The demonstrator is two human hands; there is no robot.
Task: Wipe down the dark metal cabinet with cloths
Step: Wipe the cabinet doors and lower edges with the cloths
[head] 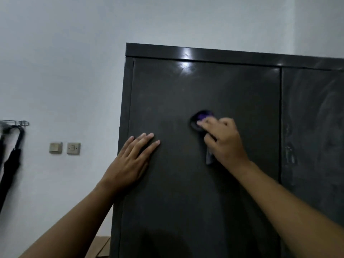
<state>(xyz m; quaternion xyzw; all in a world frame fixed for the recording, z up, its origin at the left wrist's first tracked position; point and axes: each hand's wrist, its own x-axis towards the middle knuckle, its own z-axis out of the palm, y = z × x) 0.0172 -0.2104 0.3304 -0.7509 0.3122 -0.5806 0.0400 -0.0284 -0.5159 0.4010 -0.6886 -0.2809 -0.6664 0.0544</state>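
Note:
The dark metal cabinet (204, 86) fills the right half of the head view, with its left door facing me. My left hand (130, 161) lies flat on that door near its left edge, fingers straight. My right hand (221, 140) grips a dark cloth (209, 157) with a purple patch and presses it against the middle of the door. Most of the cloth is hidden under the hand; a strip hangs below the palm and a rounded bit shows past the fingertips.
The cabinet's right door (312, 127) shows pale smear marks. A white wall lies behind and to the left, with two wall switches (65, 148). A black umbrella (9, 164) hangs from a rack at the far left. Wooden floor shows at the bottom.

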